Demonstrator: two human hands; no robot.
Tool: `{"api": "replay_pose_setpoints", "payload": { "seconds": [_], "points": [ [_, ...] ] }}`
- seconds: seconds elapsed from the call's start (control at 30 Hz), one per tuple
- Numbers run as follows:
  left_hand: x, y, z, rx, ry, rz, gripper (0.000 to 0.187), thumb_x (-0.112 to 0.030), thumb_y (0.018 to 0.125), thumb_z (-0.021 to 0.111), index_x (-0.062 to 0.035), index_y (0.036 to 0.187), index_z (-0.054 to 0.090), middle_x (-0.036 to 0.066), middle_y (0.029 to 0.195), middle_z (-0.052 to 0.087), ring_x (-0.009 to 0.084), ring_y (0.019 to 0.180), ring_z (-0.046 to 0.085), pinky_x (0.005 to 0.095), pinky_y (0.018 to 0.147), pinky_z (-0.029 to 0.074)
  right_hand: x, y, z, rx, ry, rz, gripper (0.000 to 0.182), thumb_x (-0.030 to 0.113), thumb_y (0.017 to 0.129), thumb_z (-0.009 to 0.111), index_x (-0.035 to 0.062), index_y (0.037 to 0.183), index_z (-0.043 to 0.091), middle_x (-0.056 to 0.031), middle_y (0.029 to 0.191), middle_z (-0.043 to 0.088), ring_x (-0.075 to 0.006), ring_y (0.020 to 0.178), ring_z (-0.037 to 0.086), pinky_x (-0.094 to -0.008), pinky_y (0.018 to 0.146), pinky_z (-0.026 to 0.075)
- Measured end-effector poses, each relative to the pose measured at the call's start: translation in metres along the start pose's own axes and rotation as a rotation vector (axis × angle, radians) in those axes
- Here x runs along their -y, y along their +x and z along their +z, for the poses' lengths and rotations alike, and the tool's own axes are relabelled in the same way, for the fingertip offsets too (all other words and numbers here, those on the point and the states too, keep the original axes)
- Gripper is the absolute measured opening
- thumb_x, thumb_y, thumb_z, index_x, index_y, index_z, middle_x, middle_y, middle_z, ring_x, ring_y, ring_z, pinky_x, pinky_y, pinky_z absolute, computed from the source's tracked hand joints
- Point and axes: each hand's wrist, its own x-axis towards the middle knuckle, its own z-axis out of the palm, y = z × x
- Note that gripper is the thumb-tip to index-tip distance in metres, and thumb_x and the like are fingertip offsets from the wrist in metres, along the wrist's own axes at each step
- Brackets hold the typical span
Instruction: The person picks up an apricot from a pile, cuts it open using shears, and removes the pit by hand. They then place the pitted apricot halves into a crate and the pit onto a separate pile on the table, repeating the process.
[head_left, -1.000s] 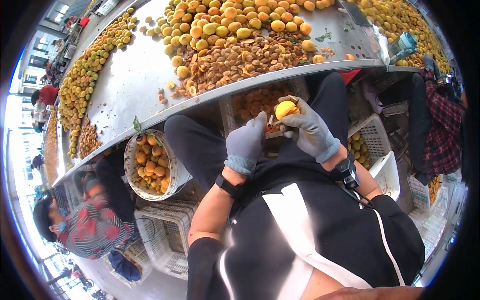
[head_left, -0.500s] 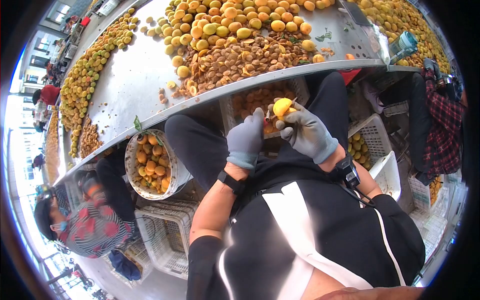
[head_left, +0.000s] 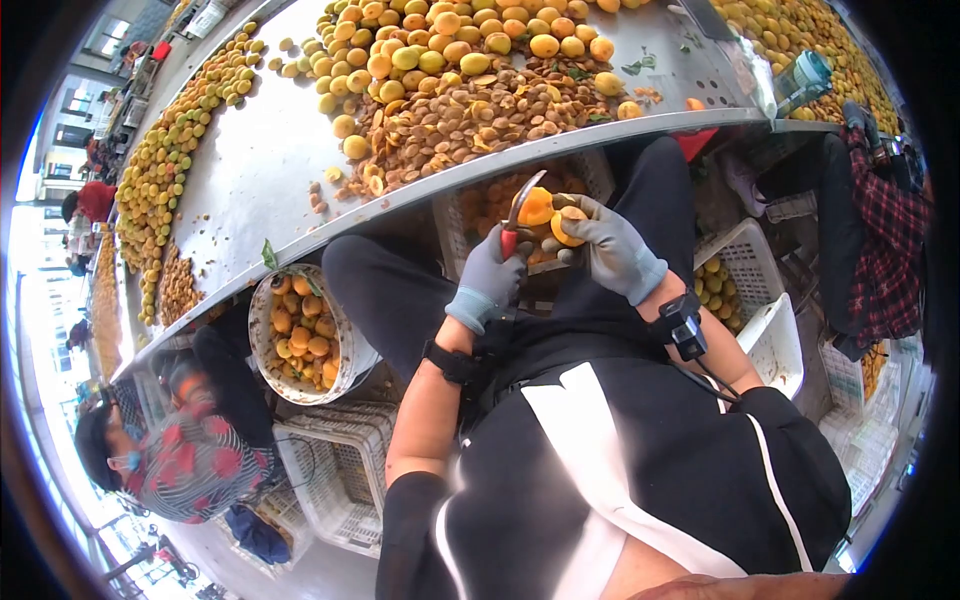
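My left hand [head_left: 488, 272], in a grey glove, is closed round the red handle of a curved knife [head_left: 521, 207]. The blade points up and curves toward an orange fruit piece [head_left: 536, 207] beside it. My right hand [head_left: 617, 250], also gloved, pinches a cut yellow-orange fruit [head_left: 569, 227] between thumb and fingers, close to that piece. Both hands are above my lap, in front of a crate of fruit [head_left: 447, 235] partly under the table edge. On the metal table [head_left: 260, 170] lie a heap of brown pits [head_left: 470, 122] and a pile of whole apricots [head_left: 430, 50].
A white bucket of fruit [head_left: 262, 345] stands left of my knee, above an empty crate [head_left: 335, 480]. At right are a crate of greenish fruit [head_left: 750, 262] and a bottle [head_left: 803, 80]. Co-workers sit at left [head_left: 200, 460] and right [head_left: 885, 250].
The knife blade has come into view as my left hand turned and moved slightly left and down. The fruit now shows as two parted pieces near the blade. The view has shifted a little.
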Motion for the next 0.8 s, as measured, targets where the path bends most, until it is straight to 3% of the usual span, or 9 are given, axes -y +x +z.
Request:
{"api": "replay_pose_setpoints", "payload": {
  "seconds": [0.1, 0.13, 0.2, 0.23, 0.33, 0.4, 0.63, 0.73, 0.8],
  "points": [
    [-0.016, -0.003, -0.005, 0.050, -0.251, -0.171, 0.017, -0.004, 0.088, 0.054, -0.0074, 0.105, 0.056, -0.001, 0.069, 0.053, 0.0059, 0.053, 0.047, 0.0218, 0.047, 0.038, -0.003, 0.007, -0.008, -0.110, -0.188, -0.065, 0.038, 0.005, 0.091, 0.054, 0.0093, 0.129, 0.046, -0.0086, 0.112, 0.061, -0.0191, 0.092, 0.067, -0.0272, 0.074, 0.056],
    [-0.021, -0.004, -0.006, 0.053, -0.250, -0.172, 0.017, -0.004, 0.088, 0.054, -0.0074, 0.105, 0.056, -0.001, 0.069, 0.053, 0.0059, 0.053, 0.047, 0.0218, 0.047, 0.038, -0.003, 0.010, -0.010, -0.101, -0.160, -0.042, 0.037, 0.006, 0.092, 0.054, 0.0100, 0.127, 0.048, -0.0080, 0.111, 0.061, -0.0183, 0.091, 0.067, -0.0266, 0.073, 0.057],
    [-0.025, -0.004, -0.011, 0.040, -0.095, -0.253, 0.024, -0.002, 0.086, 0.056, -0.0027, 0.110, 0.058, 0.003, 0.095, 0.063, 0.0103, 0.079, 0.057, 0.0230, 0.072, 0.047, -0.002, 0.014, -0.009, -0.092, -0.131, -0.019, 0.035, 0.007, 0.092, 0.055, 0.0106, 0.126, 0.049, -0.0074, 0.111, 0.062, -0.0176, 0.090, 0.067, -0.0260, 0.071, 0.057],
    [-0.022, -0.004, -0.013, 0.041, -0.095, -0.253, 0.024, -0.002, 0.086, 0.056, -0.0027, 0.110, 0.058, 0.003, 0.095, 0.063, 0.0103, 0.079, 0.057, 0.0230, 0.072, 0.047, -0.001, 0.015, -0.008, -0.066, -0.089, 0.013, 0.034, 0.006, 0.091, 0.055, 0.0111, 0.125, 0.051, -0.0080, 0.112, 0.061, -0.0178, 0.090, 0.067, -0.0258, 0.071, 0.057],
    [-0.017, -0.004, -0.017, -0.025, -0.361, -0.322, 0.022, -0.004, 0.087, 0.059, -0.0028, 0.108, 0.059, 0.003, 0.089, 0.062, 0.0076, 0.068, 0.055, 0.0211, 0.061, 0.046, -0.001, 0.022, -0.006, -0.034, -0.028, 0.063, 0.033, 0.006, 0.092, 0.053, 0.0111, 0.124, 0.051, -0.0098, 0.115, 0.060, -0.0197, 0.090, 0.067, -0.0267, 0.071, 0.058],
    [-0.018, -0.005, -0.019, -0.026, -0.467, -0.278, 0.019, -0.004, 0.089, 0.056, -0.0074, 0.107, 0.054, -0.001, 0.069, 0.052, 0.0061, 0.050, 0.046, 0.0198, 0.043, 0.036, -0.002, 0.025, -0.008, -0.024, -0.010, 0.082, 0.032, 0.006, 0.093, 0.052, 0.0107, 0.124, 0.051, -0.0110, 0.117, 0.058, -0.0214, 0.092, 0.067, -0.0276, 0.072, 0.058],
    [-0.013, -0.010, -0.018, -0.008, -0.485, -0.289, 0.023, 0.000, 0.086, 0.052, -0.0065, 0.107, 0.055, -0.001, 0.074, 0.056, 0.0058, 0.054, 0.048, 0.0221, 0.046, 0.040, -0.022, 0.039, -0.022, 0.081, 0.290, 0.148, 0.022, 0.009, 0.096, 0.039, 0.0080, 0.113, 0.052, -0.0152, 0.121, 0.052, -0.0302, 0.102, 0.061, -0.0378, 0.081, 0.057],
    [0.005, -0.011, -0.021, -0.092, -0.208, -0.161, 0.022, -0.009, 0.088, 0.061, -0.0034, 0.109, 0.055, 0.001, 0.080, 0.061, 0.0075, 0.062, 0.052, 0.0241, 0.055, 0.045, -0.030, 0.047, -0.037, 0.134, 0.390, 0.154, 0.020, 0.009, 0.095, 0.037, 0.0072, 0.108, 0.052, -0.0157, 0.119, 0.052, -0.0303, 0.103, 0.059, -0.0410, 0.085, 0.056],
    [0.010, -0.005, -0.023, -0.132, 0.209, 0.080, 0.022, -0.011, 0.088, 0.060, -0.0061, 0.109, 0.055, 0.008, 0.079, 0.064, 0.0193, 0.063, 0.061, 0.0319, 0.059, 0.048, -0.027, 0.051, -0.037, 0.122, 0.384, 0.147, 0.021, 0.008, 0.095, 0.036, 0.0068, 0.107, 0.052, -0.0159, 0.118, 0.052, -0.0302, 0.104, 0.058, -0.0421, 0.087, 0.055]
  ]
}}
